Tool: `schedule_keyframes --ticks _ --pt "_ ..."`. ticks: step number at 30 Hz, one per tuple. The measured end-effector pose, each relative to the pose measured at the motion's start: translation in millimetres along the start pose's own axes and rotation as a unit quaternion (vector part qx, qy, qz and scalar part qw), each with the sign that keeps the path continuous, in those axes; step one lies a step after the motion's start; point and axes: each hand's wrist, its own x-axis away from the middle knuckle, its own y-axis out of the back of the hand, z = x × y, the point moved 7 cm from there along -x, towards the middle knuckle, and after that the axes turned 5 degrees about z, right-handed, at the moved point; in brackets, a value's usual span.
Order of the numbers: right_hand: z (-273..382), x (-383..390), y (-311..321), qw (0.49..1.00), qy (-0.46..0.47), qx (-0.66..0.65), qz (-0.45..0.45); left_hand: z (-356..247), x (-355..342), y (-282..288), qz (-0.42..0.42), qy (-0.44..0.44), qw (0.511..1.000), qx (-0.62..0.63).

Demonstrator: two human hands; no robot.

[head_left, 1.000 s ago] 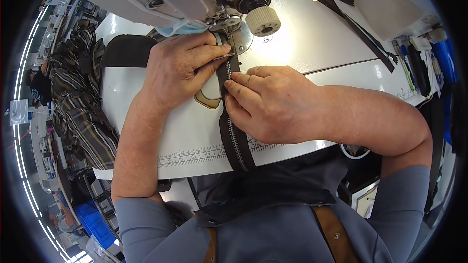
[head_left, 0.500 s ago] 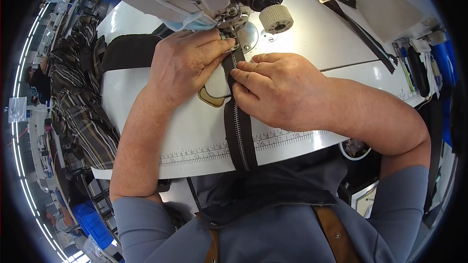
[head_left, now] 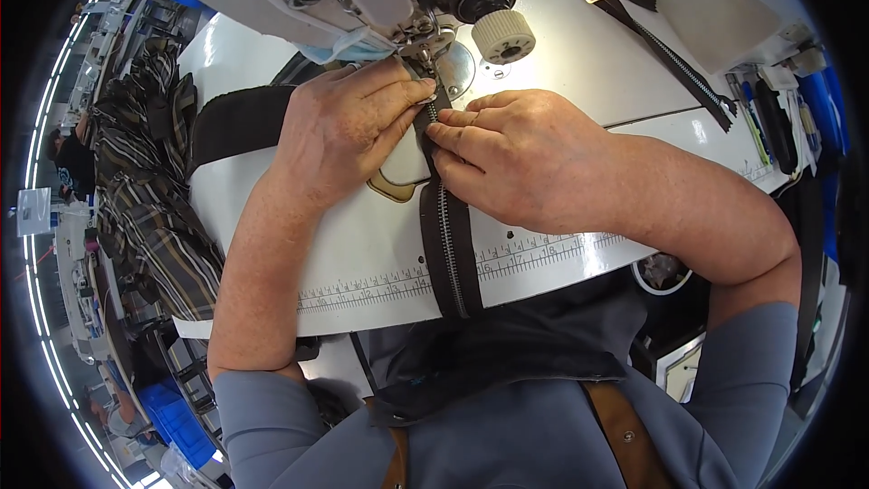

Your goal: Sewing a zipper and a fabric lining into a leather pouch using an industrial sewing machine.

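At the sewing machine (head_left: 421, 45), my left hand (head_left: 348, 127) pinches a dark zipper tape (head_left: 445, 254) just in front of the presser foot, thumb and index finger closed near the needle. My right hand (head_left: 518, 158) has its fingers bunched on the same tape a little lower, pressing along the metal teeth. The tape runs down over the printed ruler (head_left: 362, 294) to the table's front edge. A dark fabric piece (head_left: 235, 122) extends out to the left from behind my left hand. A tan curved object (head_left: 389, 188) shows beside the tape.
Plaid fabric (head_left: 149, 199) is heaped on the left. Loose zippers (head_left: 674, 63) lie at the back right, near pens and tools (head_left: 769, 122). A blue bin (head_left: 176, 421) stands at lower left. Other people are at the far left.
My right hand has moved up toward the needle, and the zipper tape has shifted slightly right at its lower end. The dark fabric piece on the left has slid down a little.
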Motion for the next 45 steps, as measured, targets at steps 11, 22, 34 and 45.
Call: schedule_keyframes --ticks 11,22,34,45 --pt "-31 9 24 0.977 -0.168 0.128 -0.034 -5 1 9 0.0 0.005 1.0 -0.013" --pt "-20 8 27 0.991 0.046 -0.099 -0.072 -13 6 26 0.027 0.065 0.959 -0.276" --pt "-1 -1 1 0.995 0.009 0.037 -0.091 20 1 4 0.007 0.056 0.998 0.038" --pt "20 3 3 0.997 0.032 -0.018 -0.065 1 -5 6 0.047 0.016 0.998 -0.043"
